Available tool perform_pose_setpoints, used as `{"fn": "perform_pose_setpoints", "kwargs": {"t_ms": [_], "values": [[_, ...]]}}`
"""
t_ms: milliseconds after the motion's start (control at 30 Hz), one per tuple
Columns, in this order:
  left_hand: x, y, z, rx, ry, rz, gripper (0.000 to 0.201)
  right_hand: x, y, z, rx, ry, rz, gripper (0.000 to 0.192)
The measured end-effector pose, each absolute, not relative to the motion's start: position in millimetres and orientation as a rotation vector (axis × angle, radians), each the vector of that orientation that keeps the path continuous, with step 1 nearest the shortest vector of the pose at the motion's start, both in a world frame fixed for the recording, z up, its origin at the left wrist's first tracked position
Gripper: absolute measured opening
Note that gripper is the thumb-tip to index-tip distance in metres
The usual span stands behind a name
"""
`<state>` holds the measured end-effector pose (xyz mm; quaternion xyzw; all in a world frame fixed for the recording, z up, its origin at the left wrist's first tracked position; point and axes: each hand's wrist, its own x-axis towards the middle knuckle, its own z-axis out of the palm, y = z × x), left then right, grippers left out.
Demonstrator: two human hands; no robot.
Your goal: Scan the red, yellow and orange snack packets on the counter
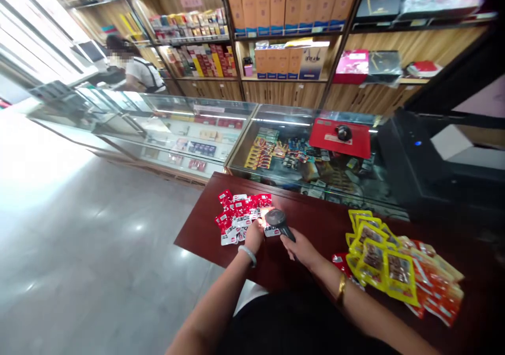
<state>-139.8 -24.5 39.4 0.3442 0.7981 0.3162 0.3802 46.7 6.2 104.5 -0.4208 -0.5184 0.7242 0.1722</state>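
Note:
My right hand [302, 247] is closed around the grip of a black barcode scanner [276, 219], its head tilted down over a small snack packet [271, 231]. Close by on the left, my left hand [255, 235] has its fingers pressed together at the edge of that packet; the scanner head and fingers partly hide it. Red and white snack packets [239, 208] lie in a loose pile just beyond and left of my left hand. To the right of my right forearm is a heap of yellow snack packets [373, 250], with orange packets [437, 281] beside them.
All the packets rest on a dark red wooden table [201, 218]. Behind it stands a glass display counter [244, 134] bearing a red mat [327, 147]. Black equipment [414, 160] stands at the right. A person [142, 73] is behind the counter at far left, before stocked shelves.

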Motion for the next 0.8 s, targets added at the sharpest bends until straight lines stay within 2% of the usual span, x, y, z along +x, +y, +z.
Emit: {"fn": "perform_pose_setpoints", "kwargs": {"t_ms": [400, 633, 800], "values": [[-234, -35, 57, 0.96, 2.362, 0.513, 0.025, -25, 5, 114, -1.114, -1.567, 2.105, 0.042], [-236, -29, 66, 0.965, 2.452, 0.433, 0.023, -14, 2, 118, -1.121, -1.527, 2.097, 0.045], [-220, -29, 77, 0.98, 2.493, 0.362, 0.036, 16, -3, 114, -1.189, -1.453, 2.057, 0.053]]}}
